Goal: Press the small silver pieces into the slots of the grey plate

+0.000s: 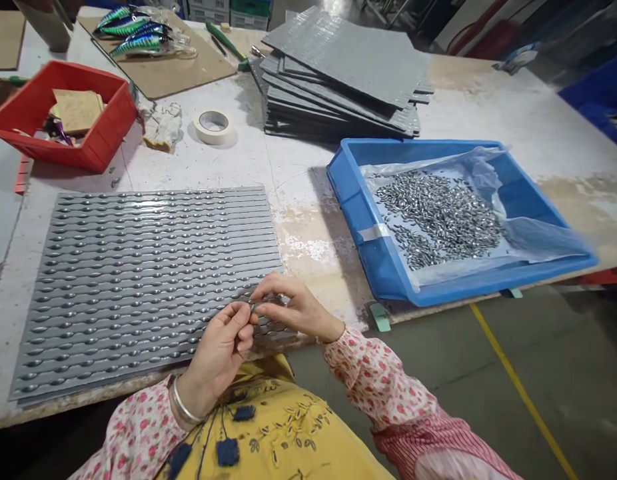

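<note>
My left hand (pixel 223 347), closed in a pinch, holds a small silvery metal piece (pixel 252 306) whose exact shape is mostly hidden by fingertips. The thumb and index finger of my right hand (pixel 296 310) close on the same piece from the other side. Both hands are over the front right part of a grey ridged board (pixel 138 267). Rows of shiny spindle-shaped metal pieces sit along its grooves, thick at the left and middle, while bare grooves show at the upper right. To the right, a blue tray (pixel 361 227) lined with plastic film holds a heap of similar loose pieces (pixel 443 213).
Behind stands a stack of grey boards (pixel 343 67). A roll of masking tape (pixel 213 127), a crumpled rag (pixel 161 125) and a red bin (pixel 96 143) lie at the back left. Shiny green-blue fishing lures (pixel 138 33) rest on a brown board (pixel 188 70). The table's front edge runs beneath my wrists.
</note>
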Tool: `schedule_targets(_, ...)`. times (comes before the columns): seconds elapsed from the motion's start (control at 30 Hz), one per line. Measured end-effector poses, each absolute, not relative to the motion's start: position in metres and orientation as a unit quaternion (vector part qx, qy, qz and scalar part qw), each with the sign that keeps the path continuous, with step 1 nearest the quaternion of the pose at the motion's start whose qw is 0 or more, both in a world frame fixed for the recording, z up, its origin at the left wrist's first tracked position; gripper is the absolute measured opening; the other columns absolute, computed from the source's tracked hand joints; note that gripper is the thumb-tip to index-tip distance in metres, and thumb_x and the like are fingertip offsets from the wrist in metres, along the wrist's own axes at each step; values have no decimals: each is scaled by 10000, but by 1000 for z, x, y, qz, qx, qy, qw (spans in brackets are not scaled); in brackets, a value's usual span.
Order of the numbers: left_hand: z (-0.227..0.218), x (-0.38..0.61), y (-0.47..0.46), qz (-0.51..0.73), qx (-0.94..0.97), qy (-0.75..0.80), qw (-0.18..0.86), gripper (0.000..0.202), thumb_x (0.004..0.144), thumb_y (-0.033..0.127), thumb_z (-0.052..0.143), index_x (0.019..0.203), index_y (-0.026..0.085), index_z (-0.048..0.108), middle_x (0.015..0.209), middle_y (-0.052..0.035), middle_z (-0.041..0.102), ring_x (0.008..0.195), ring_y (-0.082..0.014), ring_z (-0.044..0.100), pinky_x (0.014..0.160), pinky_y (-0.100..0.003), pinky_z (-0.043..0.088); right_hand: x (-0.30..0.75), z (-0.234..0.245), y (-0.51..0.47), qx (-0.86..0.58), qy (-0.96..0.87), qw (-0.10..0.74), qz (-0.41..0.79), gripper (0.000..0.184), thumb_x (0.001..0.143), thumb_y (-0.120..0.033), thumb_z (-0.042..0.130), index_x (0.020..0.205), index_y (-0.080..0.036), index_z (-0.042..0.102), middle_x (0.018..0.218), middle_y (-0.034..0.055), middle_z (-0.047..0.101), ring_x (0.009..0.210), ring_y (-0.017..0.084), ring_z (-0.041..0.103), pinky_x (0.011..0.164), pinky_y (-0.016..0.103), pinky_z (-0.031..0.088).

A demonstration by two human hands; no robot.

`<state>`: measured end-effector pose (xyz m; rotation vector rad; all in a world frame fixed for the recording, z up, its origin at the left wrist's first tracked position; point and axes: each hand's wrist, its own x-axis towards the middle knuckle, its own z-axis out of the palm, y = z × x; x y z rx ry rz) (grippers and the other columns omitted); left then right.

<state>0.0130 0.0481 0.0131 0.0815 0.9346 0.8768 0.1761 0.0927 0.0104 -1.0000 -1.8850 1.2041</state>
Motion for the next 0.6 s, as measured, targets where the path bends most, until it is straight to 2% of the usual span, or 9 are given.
schedule_targets(0.1,14,12,47,409,36,440,799,187,692,221,711,765,124,569,646,17,543,435,3,363,357,-92,278,167,16,91,-372,-719,332,484,87,826,-276,584,791,-199,606,739,10,594,711,139,544,665,276,439)
schedule_targets(0.17,17,11,48,419,25,446,790,165,715,233,689,771,127,576,653,10,557,453,-10,422,377,-101,331,164,12,94,-388,-708,333,487,117,830,-289,575,757,-199,591,724,4,585,693,136,535,648,271,430)
schedule_targets(0.2,18,10,48,429,12,448,784,134,740,223,662,793,126,585,690,-10,586,506,-32,494,427,-115,398,164,8,98,-408,-699,338,480,128,833,-295,568,750,-199,582,723,3,583,694,137,533,647,273,426)
schedule_targets(0.27,22,8,49,448,-11,448,774,100,792,155,580,878,111,604,844,-82,647,732,-111,618,627,-184,513,163,0,106,-468,-682,356,435,140,836,-301,559,741,-199,569,726,4,582,706,145,528,656,280,418)
schedule_targets(0.33,25,6,49,450,-16,439,778,188,805,74,517,973,88,601,1007,-142,652,943,-170,616,801,-239,512,161,-9,116,-518,-686,361,363,139,831,-292,568,727,-199,563,724,8,582,727,157,519,684,295,408)
schedule_targets(0.37,25,5,49,444,-11,435,783,220,807,56,505,1005,82,595,1044,-155,647,974,-172,609,823,-236,505,160,-13,120,-530,-698,354,326,137,826,-283,577,719,-199,563,723,11,583,738,164,513,701,302,401)
schedule_targets(0.47,25,1,48,416,10,437,798,243,818,78,516,1050,94,583,1023,-137,661,864,-126,634,722,-179,521,155,-22,128,-540,-737,319,252,129,814,-261,598,705,-200,567,721,19,595,756,179,503,728,316,384)
schedule_targets(0.6,21,-2,44,404,11,444,800,203,816,129,548,1016,133,579,949,-94,674,676,-79,616,559,-150,502,148,-28,128,-558,-760,271,194,124,807,-265,607,706,-201,574,740,26,607,786,199,496,741,333,365)
